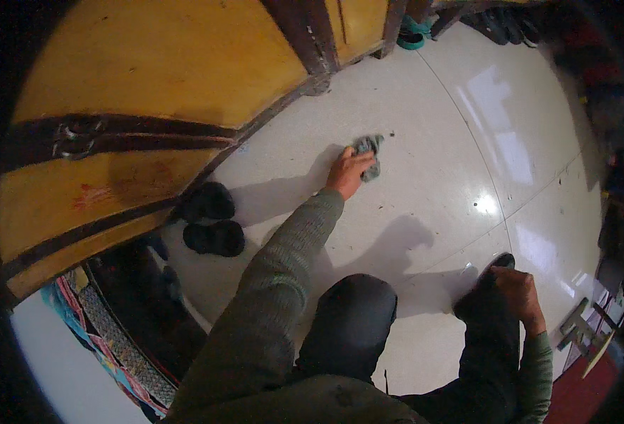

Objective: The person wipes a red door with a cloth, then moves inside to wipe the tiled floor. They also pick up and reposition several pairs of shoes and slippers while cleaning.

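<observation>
Cloth [371, 148], grey and crumpled, lay on the pale floor [425, 120] to the right of the yellow cabinet [149, 56], grasped in the left hand [348, 172]. Farther from the cabinet, the right hand [518, 293] rested curled against the dark-clothed right leg [489, 346]; whether it gripped anything, I could not tell.

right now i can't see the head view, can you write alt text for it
The left hand holds a grey cloth against the pale floor, while the right hand is by the person's right leg. A yellow cupboard stands at left, with two dark shoes beside it.
</observation>
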`<state>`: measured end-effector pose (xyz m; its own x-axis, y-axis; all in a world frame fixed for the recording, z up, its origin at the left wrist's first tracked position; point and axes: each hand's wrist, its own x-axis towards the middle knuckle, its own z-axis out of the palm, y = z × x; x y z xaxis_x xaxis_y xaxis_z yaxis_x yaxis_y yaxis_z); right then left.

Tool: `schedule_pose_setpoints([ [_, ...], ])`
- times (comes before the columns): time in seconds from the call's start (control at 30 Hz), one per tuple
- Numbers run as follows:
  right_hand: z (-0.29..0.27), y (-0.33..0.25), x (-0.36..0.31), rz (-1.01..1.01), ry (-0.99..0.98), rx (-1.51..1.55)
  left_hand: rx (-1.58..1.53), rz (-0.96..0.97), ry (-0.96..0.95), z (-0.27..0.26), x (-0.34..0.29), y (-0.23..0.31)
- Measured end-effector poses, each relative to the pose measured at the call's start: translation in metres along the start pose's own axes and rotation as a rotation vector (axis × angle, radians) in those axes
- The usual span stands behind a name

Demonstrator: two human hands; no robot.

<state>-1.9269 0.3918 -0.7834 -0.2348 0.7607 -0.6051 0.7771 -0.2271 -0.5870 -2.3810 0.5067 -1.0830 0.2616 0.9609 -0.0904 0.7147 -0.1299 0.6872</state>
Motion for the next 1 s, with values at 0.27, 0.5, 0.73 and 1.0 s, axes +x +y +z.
schedule_pose_setpoints([
  [0.27,0.003,0.000,-0.012,0.070,0.073,0.056,0.409,-0.342,0.539,-0.095,-0.068,-0.109],
  [0.5,0.014,-0.010,-0.054,0.098,0.243,0.147,-0.538,-0.231,0.284,0.050,-0.044,0.019],
  [0.73,-0.012,-0.067,-0.128,0.261,0.403,0.278,-0.148,0.101,0.107,0.004,-0.029,0.022],
  [1.0,0.052,0.017,-0.162,0.331,0.478,0.384,0.178,-0.282,0.397,-0.044,-0.020,-0.045],
])
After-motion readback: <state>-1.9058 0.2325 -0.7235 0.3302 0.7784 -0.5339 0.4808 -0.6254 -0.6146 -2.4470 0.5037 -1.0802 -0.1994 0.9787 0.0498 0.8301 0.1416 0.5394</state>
